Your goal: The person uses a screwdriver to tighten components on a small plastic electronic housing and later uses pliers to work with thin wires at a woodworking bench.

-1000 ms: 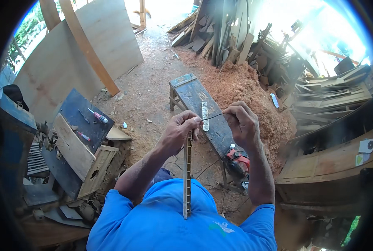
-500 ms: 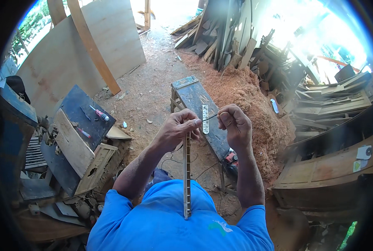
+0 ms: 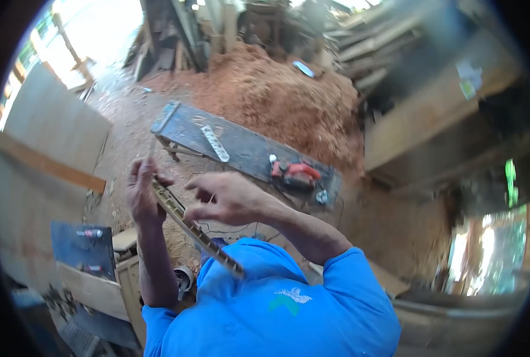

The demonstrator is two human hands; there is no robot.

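Observation:
A narrow, slotted strip [image 3: 211, 243] slants from my left hand down to the right, toward the front of my blue shirt. My left hand [image 3: 143, 193] is closed around its upper end; whether the thin dark wire seen earlier is still in those fingers is too blurred to tell. My right hand [image 3: 229, 199] is beside the strip, its fingers bent and apart, with nothing visible in them.
A long dark bench [image 3: 247, 154] carries a perforated white strip [image 3: 214, 143] and a red power tool [image 3: 297, 176]. Beyond lie a wood shavings heap [image 3: 288, 101] and stacked boards. Panels [image 3: 51, 119] lean at left, above a dark board [image 3: 74, 244] with screwdrivers. Cables trail underneath.
The view has swung right and blurred. The slotted strip has gone from upright to slanting. My right hand has left the wire's end and opened, moving down and leftward in the picture.

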